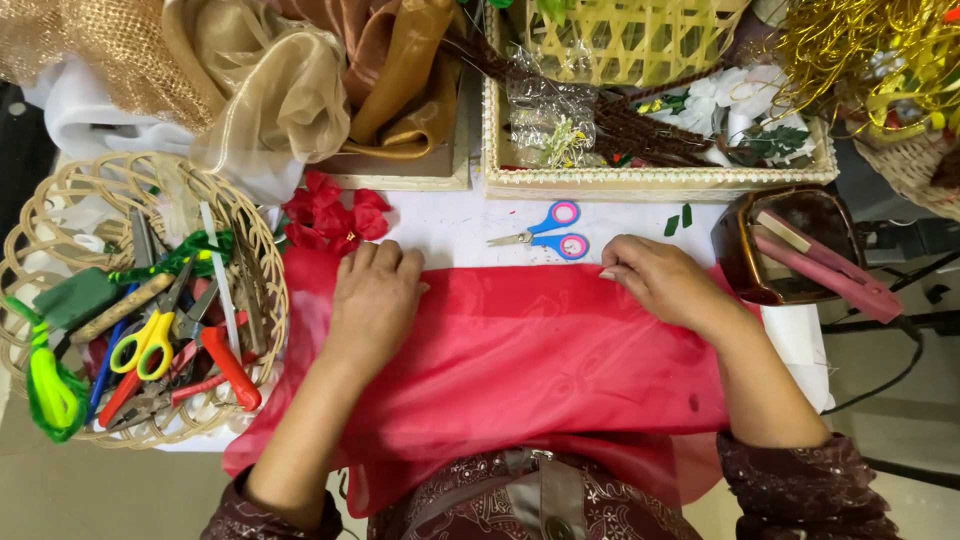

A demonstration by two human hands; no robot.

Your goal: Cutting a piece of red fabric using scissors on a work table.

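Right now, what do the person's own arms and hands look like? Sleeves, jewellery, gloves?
Both hands are bare: no gloves, and no rings or watch that I can make out on the left hand or right hand. Forearms are uncovered. Dark maroon sleeves with a fine pale sparkly pattern are pushed up near the elbows, matching the patterned garment at the bottom edge.

A round wicker basket point(40, 215) holds yellow-handled scissors point(145, 345) and red pliers point(225, 365). Small blue-and-pink scissors point(550, 233) lie on the white surface point(450, 225), near a red fabric flower point(330, 215).
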